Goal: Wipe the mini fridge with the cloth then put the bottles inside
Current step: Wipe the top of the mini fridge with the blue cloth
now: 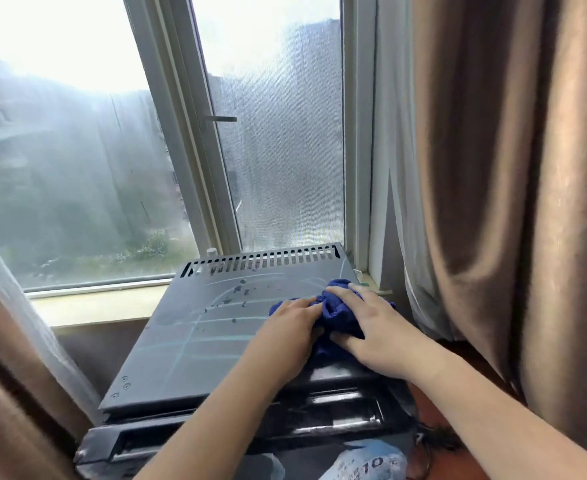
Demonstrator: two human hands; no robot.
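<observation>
The black mini fridge (188,348) stands below the window, its flat top marked with wet streaks and droplets. A bunched blue cloth (337,311) lies on the top's right part. My left hand (290,327) presses the cloth's left side with straight fingers. My right hand (371,327) lies over the cloth's right side, fingers spread across it and thumb tucked under its edge. Part of the cloth is hidden under both hands. A bottle with a pale blue label (364,462) shows at the bottom edge.
The window (112,150) and its pale sill (98,306) sit right behind the fridge. Brown curtains hang at the right (510,202) and at the left (11,375), with sheer white fabric beside them. The glossy fridge door front (319,417) faces me.
</observation>
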